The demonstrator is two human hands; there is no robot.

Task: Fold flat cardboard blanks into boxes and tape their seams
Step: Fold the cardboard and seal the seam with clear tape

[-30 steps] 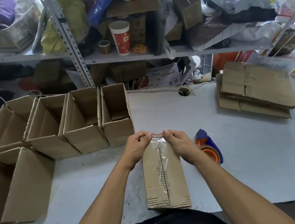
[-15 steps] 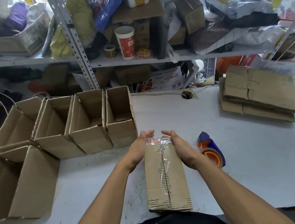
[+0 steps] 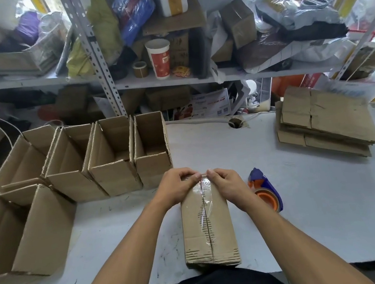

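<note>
Head | left hand, right hand | both hands' curled fingers pinch box far end

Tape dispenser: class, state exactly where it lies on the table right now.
In the head view, the tape dispenser lies on the white table, just right of the right hand and the box being taped, nearer than the stack of flat blanks.

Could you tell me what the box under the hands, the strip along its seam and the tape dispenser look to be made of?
The box looks like plain brown corrugated cardboard, matte, with fluted ridges showing at its near edge. The strip along its seam seems to be clear plastic tape, glossy and wrinkled, catching the light. The tape dispenser appears to be moulded plastic, blue and orange with a smooth sheen.
</note>
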